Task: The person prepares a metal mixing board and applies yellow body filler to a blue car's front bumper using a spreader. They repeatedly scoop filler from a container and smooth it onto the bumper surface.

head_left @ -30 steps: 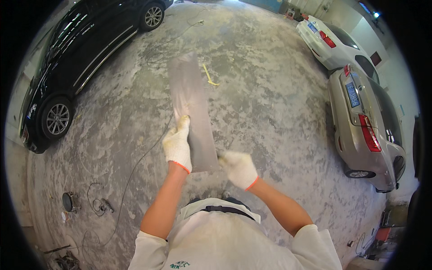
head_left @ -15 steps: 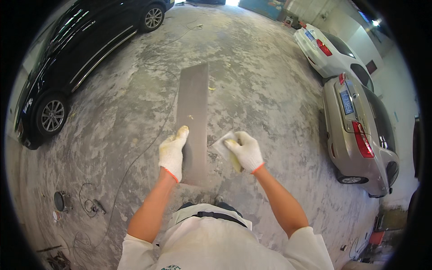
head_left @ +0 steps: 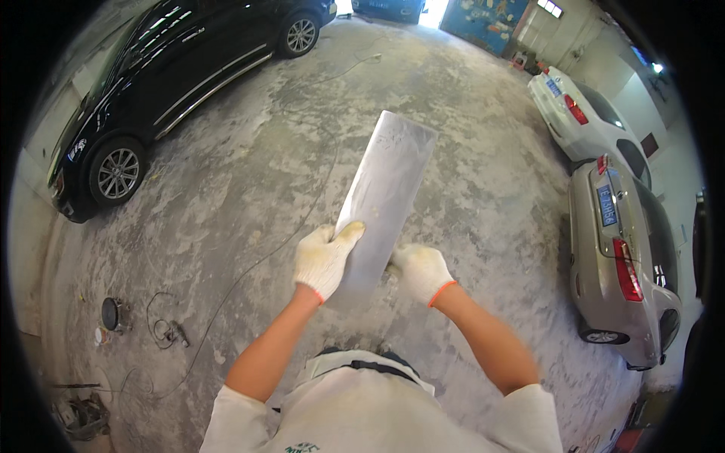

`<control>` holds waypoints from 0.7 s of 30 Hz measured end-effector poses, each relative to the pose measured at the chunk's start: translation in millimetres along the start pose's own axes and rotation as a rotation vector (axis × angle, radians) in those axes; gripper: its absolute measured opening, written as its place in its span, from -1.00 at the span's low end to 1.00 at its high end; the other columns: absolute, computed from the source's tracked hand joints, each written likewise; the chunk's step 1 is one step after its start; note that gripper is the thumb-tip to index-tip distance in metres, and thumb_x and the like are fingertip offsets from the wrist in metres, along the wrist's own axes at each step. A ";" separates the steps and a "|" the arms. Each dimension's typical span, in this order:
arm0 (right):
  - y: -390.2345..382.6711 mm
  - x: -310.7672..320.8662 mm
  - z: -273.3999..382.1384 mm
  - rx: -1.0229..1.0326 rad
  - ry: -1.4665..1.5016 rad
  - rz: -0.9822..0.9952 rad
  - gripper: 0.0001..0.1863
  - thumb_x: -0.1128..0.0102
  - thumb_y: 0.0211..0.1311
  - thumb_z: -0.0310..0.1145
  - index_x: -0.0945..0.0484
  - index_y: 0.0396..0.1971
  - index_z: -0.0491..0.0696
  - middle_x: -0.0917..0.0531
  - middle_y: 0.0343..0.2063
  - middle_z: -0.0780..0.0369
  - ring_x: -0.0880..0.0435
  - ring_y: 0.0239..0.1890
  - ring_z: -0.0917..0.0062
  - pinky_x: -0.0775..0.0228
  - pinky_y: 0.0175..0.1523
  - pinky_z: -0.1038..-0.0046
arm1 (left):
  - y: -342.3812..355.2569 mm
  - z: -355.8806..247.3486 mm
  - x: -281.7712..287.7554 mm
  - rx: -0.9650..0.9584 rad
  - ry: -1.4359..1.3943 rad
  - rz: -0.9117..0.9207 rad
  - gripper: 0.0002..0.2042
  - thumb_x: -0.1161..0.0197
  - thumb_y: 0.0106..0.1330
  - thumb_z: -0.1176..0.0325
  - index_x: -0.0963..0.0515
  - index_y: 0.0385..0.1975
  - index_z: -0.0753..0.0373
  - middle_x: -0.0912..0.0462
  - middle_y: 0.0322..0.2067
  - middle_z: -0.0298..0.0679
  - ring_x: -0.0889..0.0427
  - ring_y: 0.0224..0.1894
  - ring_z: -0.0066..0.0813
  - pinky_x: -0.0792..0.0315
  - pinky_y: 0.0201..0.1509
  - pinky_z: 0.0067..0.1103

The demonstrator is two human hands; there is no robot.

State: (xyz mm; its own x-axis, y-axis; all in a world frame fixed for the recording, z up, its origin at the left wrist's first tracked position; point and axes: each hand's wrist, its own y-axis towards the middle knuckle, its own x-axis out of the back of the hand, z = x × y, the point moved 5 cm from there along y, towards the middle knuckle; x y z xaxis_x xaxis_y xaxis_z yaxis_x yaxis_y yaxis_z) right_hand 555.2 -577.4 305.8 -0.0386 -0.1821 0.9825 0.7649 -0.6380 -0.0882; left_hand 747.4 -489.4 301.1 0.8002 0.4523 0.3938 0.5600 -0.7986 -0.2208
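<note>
A long, flat, rectangular grey metal plate (head_left: 381, 189) is held out in front of me above the floor, its far end slanting to the right. My left hand (head_left: 325, 259), in a cream knit glove with an orange cuff, grips its left edge, thumb lying on the upper face and fingers out of sight beneath. At the plate's lower right edge is my right hand (head_left: 421, 273), gloved the same way and curled. Its fingertips pass behind that edge, so what they hold is hidden.
A black car (head_left: 181, 75) stands at left; white (head_left: 581, 113) and beige (head_left: 627, 249) cars stand at right. A cable (head_left: 249, 268) crosses the worn concrete floor (head_left: 491, 189). A round dark container (head_left: 113, 314) and a corded tool (head_left: 178, 332) lie at lower left.
The plate has swung from nearly upright to slanting right, and its face looks brighter. My right hand has moved against its edge; the pale flat piece in it is now out of sight.
</note>
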 end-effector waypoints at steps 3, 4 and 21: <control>-0.4 8.7 -38.2 -0.399 0.705 -0.264 -0.80 -0.19 0.43 -0.33 -0.62 -0.25 -0.18 -0.77 -0.28 0.06 -0.83 -0.18 0.28 -0.71 -0.12 0.23 | -0.6 5.8 25.5 -0.033 -0.072 -0.087 -0.48 -0.36 0.43 -0.13 -0.71 -0.25 0.36 -0.70 -0.44 -0.04 -0.59 -0.34 -0.30 -0.50 -0.12 -0.39; -3.6 10.7 -51.5 -0.583 1.013 -0.400 -0.78 -0.20 0.45 -0.31 -0.61 -0.24 -0.19 -0.77 -0.30 0.06 -0.84 -0.20 0.31 -0.73 -0.16 0.25 | 0.2 9.0 32.5 -0.044 -0.059 -0.113 -0.48 -0.34 0.45 -0.13 -0.71 -0.26 0.35 -0.70 -0.43 -0.04 -0.60 -0.34 -0.27 -0.50 -0.11 -0.38; 83.5 68.6 43.7 -0.255 0.832 -0.303 -0.78 -0.24 0.41 -0.30 -0.49 -0.22 -0.15 -0.71 -0.48 -0.01 -0.79 -0.40 0.17 -0.65 -0.24 0.18 | 41.1 46.0 42.9 -0.116 0.334 -0.051 -0.36 0.03 0.58 -0.24 -0.73 -0.11 0.30 -0.74 -0.19 0.21 -0.68 -0.06 0.29 -0.50 0.06 -0.09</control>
State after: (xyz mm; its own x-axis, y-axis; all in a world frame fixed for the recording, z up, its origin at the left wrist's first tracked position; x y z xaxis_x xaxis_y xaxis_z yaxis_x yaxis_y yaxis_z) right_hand 644.5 -610.5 373.0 -0.7393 -0.3969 0.5440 0.4859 -0.8737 0.0229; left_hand 814.7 -484.5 267.8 0.6464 0.3535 0.6762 0.5541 -0.8268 -0.0974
